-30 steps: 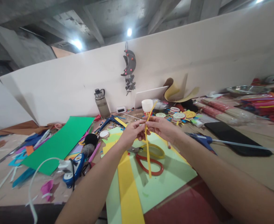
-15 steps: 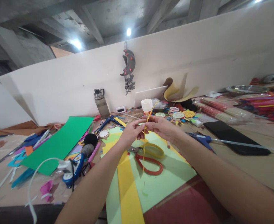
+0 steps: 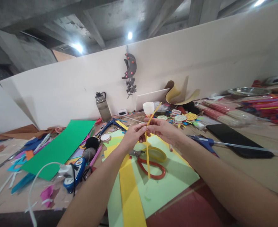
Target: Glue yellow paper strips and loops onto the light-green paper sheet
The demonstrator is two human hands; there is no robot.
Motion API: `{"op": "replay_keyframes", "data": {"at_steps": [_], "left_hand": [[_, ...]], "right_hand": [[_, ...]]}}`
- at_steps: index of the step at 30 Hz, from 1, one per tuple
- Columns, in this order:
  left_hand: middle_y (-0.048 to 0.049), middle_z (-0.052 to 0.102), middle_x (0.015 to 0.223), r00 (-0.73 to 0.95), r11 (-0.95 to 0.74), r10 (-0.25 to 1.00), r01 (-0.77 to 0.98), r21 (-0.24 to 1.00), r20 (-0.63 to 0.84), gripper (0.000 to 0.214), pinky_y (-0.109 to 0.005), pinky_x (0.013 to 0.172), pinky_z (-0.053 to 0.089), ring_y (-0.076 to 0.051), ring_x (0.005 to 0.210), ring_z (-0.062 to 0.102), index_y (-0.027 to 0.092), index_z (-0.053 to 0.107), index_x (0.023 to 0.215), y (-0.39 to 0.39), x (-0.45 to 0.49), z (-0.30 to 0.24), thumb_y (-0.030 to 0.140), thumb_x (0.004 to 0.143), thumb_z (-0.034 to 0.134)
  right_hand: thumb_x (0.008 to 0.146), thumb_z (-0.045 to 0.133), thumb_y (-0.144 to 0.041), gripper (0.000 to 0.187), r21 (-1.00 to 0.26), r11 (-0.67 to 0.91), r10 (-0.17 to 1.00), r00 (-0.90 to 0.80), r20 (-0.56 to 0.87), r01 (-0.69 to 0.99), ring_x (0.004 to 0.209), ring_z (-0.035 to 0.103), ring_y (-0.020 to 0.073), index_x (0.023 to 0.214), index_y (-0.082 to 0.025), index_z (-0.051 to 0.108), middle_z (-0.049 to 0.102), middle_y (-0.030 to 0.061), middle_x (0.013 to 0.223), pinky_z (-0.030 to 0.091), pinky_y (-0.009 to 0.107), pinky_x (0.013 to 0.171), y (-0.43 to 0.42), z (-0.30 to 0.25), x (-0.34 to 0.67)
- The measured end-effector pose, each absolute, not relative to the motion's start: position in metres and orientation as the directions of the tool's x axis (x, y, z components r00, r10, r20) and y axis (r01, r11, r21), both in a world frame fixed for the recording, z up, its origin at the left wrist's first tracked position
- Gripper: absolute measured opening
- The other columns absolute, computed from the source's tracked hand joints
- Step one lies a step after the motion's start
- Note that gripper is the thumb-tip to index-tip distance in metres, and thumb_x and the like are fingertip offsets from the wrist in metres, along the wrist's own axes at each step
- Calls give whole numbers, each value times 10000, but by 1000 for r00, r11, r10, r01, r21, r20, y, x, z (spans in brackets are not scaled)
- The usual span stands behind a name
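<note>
- Two bare hands meet mid-view in the head view, above the bench (image 3: 254, 171).
- Left hand (image 3: 133, 136): thumb and fingers pinched on a thin yellow strip (image 3: 147, 154).
- Right hand (image 3: 163, 130): fingertips closed on the same strip, just beside the left's.
- Strip roughly upright, slightly bent; upper end leans right, lower end hangs in front of the scissors (image 3: 163, 174).
- Scissors lie on a pale green sheet (image 3: 172, 189), one loop orange-red, one yellow; blades partly hidden by the left hand.
- Broad yellow band (image 3: 132, 197) on the pale sheet, left of the scissors.
- Bright green sheet (image 3: 60, 149) farther left.
- Right side: blue glue gun (image 3: 206, 143) near a black slab (image 3: 239, 142).
- White cup (image 3: 148, 107) behind the hands.
</note>
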State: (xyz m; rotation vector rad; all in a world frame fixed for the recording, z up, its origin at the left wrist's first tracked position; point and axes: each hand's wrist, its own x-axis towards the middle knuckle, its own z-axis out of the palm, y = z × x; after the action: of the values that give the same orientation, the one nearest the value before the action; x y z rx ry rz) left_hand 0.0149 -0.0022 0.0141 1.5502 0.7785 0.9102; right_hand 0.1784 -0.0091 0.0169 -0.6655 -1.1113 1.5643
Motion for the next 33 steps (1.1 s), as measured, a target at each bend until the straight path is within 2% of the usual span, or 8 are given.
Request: {"op": "replay_keyframes", "data": {"at_steps": [4, 8, 13, 24, 29, 33], "left_hand": [[-41, 639, 712, 480, -123, 869, -21, 992, 118, 524, -207, 451, 327, -65, 485, 473, 145, 629, 1179, -2, 15, 12, 483, 779, 610], [-56, 648, 726, 486, -89, 868, -53, 995, 103, 547, -210, 458, 329, -65, 489, 469, 137, 643, 1149, -2, 14, 11, 515, 754, 631], [-51, 639, 745, 502, -126, 856, -33, 992, 125, 491, -213, 470, 355, -65, 505, 474, 134, 679, 1054, -2, 15, 10, 524, 761, 621], [-95, 673, 842, 517, -161, 847, 31, 986, 122, 466, -214, 478, 371, -79, 527, 499, 122, 696, 946, -4, 15, 13, 539, 794, 554], [-86, 661, 819, 495, -112, 865, 33, 993, 81, 467, -207, 465, 345, -75, 525, 477, 125, 693, 942, -6, 16, 14, 544, 780, 567], [-71, 641, 808, 474, -141, 876, 68, 988, 92, 439, -204, 462, 327, -68, 526, 448, 134, 696, 931, -9, 18, 16, 526, 804, 544]], "right_hand": [[557, 788, -149, 273, -895, -12, 952, -279, 127, -446, 638, 560, 134, 795, -178, 660, 631, 6, 721, 446, 298, 636, -8, 17, 178], [601, 793, -224, 251, -892, -8, 954, -272, 129, -451, 639, 554, 133, 804, -174, 655, 628, 14, 720, 446, 302, 630, -7, 17, 175], [577, 808, -260, 331, -922, 59, 965, -216, 151, -382, 608, 534, 121, 850, -161, 648, 607, -5, 684, 426, 302, 616, -5, 13, 175], [587, 793, -251, 390, -929, 57, 957, -245, 155, -365, 595, 531, 120, 934, -164, 639, 619, -8, 693, 432, 300, 603, -4, 10, 176], [575, 774, -193, 311, -928, 53, 961, -232, 147, -368, 584, 532, 117, 856, -177, 642, 615, -11, 686, 437, 295, 601, -4, 11, 175], [605, 773, -215, 270, -924, 32, 965, -228, 127, -380, 558, 529, 103, 834, -166, 639, 607, -13, 670, 436, 287, 597, -3, 12, 176]]}}
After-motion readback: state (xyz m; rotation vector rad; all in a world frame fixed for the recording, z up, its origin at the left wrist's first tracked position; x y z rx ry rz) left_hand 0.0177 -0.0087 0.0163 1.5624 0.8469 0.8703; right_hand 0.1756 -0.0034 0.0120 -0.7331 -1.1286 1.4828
